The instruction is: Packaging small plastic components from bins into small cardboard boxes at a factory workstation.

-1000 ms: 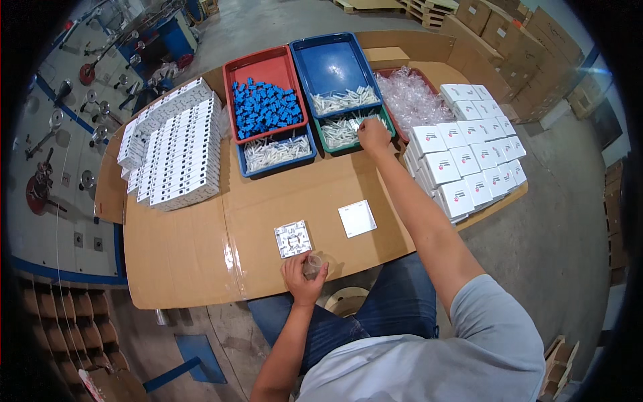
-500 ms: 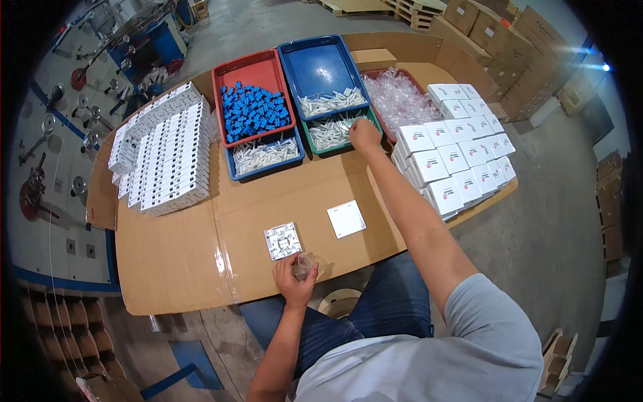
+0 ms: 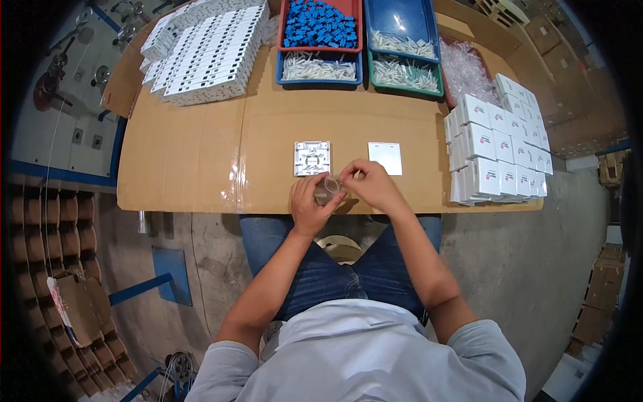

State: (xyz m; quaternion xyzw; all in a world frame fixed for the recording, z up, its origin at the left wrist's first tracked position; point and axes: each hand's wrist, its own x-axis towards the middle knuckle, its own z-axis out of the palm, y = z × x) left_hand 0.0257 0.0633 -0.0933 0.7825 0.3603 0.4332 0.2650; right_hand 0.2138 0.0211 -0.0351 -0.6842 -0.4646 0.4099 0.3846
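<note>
Cardboard (image 3: 181, 154) is lying under a white moulded square base (image 3: 312, 159); on its near side our left hand (image 3: 310, 208) is gripping a clear plastic cup (image 3: 326, 192), our right hand (image 3: 376, 186) hovering alongside, grip unclear.

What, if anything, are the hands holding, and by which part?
The left hand holds a clear cup-shaped container around its side. The right hand is beside it; whether that hand holds anything can't be told.

The left forearm (image 3: 273, 262) slants up and rightward, the right forearm (image 3: 423, 249) up and leftward, bringing the two hands close together. The left hand (image 3: 310, 206) curves into a C, fingers opposite thumb; the right hand (image 3: 377, 187) bends its fingers in toward the thumb, knuckles raised.
</note>
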